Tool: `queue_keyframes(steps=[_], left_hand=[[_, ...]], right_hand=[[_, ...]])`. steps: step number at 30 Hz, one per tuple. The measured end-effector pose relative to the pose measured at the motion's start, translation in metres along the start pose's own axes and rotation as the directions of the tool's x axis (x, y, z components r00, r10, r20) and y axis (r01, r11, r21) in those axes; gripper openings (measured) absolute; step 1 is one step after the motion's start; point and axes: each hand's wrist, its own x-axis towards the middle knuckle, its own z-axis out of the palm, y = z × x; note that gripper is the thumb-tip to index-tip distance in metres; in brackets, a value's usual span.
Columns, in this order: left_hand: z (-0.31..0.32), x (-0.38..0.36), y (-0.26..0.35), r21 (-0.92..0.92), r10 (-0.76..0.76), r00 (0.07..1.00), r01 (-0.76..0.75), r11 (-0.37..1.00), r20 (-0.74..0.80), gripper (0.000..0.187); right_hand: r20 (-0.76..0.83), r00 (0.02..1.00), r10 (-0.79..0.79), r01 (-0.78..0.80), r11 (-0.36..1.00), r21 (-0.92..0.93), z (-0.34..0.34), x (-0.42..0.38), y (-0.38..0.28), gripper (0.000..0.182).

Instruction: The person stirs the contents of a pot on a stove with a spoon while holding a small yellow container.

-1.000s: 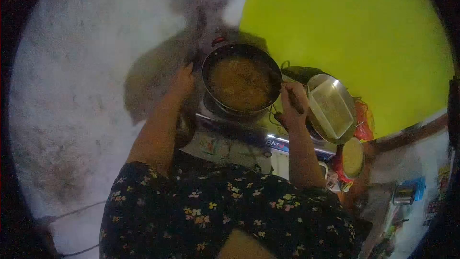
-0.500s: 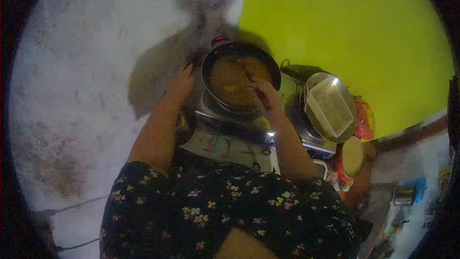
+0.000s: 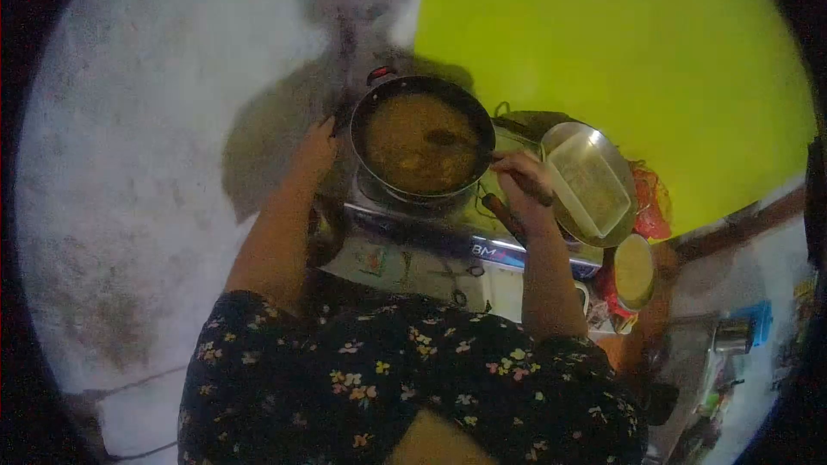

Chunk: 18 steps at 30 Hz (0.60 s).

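Note:
A dark wok (image 3: 357,151) stands on the gas stove (image 3: 413,228), with brownish food (image 3: 409,142) spread over its inside. My right hand (image 3: 524,181) is closed around the handle of a cooking spoon (image 3: 441,136), whose dark head rests in the food right of the middle. At the wok's left side is my left hand (image 3: 320,148), its fingers curled by something dark against the wall's shadow. What those fingers grip is too dim to make out. A dark handle (image 3: 501,209) shows just below my right hand.
To the right, a metal pan (image 3: 564,136) carries a pale rectangular tray (image 3: 594,189). A red plastic bag (image 3: 652,198) lies beyond it, and a round yellowish container (image 3: 635,273) is nearer. Scissors (image 3: 459,293) lie in front of the stove. Behind rises the wall (image 3: 560,26).
My right hand has moved right, toward the wok's rim, drawing the spoon through the food; its dark head now shows. My left hand stays beside the wok. The view has shifted slightly.

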Motion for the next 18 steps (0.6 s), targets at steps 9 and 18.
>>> queue_keyframes(steps=[9,18], left_hand=[[-0.011,-0.001,0.010,0.024,0.019,1.000,-0.020,1.000,0.020,0.051],[0.000,0.007,0.002,-0.011,0.104,0.995,-0.104,0.995,-0.001,0.049]], right_hand=[[0.140,0.830,0.540,-0.555,0.774,0.306,0.044,-0.007,0.005,0.021],[0.033,0.996,-0.080,0.080,0.997,-0.011,0.038,0.007,-0.003,0.020]])
